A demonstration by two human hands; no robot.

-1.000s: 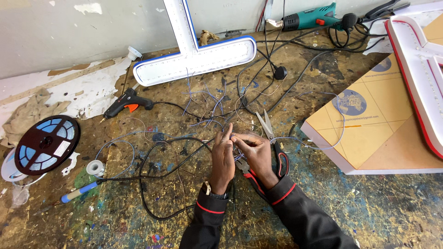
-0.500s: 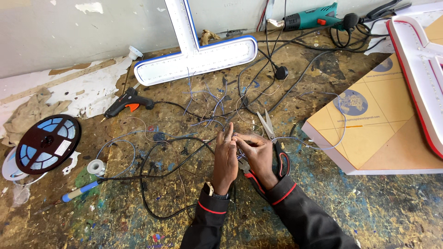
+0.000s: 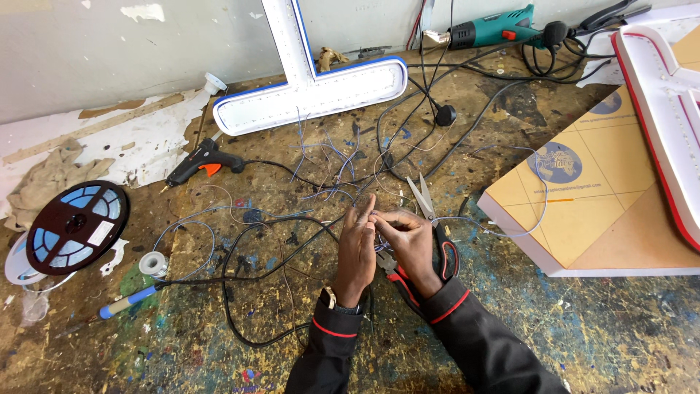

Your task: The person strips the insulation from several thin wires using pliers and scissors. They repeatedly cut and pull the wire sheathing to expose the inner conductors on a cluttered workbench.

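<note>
My left hand [image 3: 356,252] and my right hand [image 3: 410,241] meet over the middle of the workbench, fingertips pinched together on a thin pale wire [image 3: 503,232] that loops off to the right. Several more thin wires [image 3: 328,164] lie tangled just beyond the hands. Scissors [image 3: 421,195] with red-and-black handles lie under my right hand, blades pointing away. A black cable [image 3: 240,273] curls on the bench to the left of my left wrist.
A white, blue-edged sign letter [image 3: 313,87] lies at the back. A black glue gun [image 3: 200,162], a dark reel [image 3: 73,228], a small solder spool [image 3: 153,263] and a blue-handled tool [image 3: 130,300] lie left. A green drill [image 3: 496,29], a yellow-faced board [image 3: 583,211] and a red-edged letter [image 3: 667,109] lie right.
The hands stay together in the same place; only the fingertips shift slightly on the wire.
</note>
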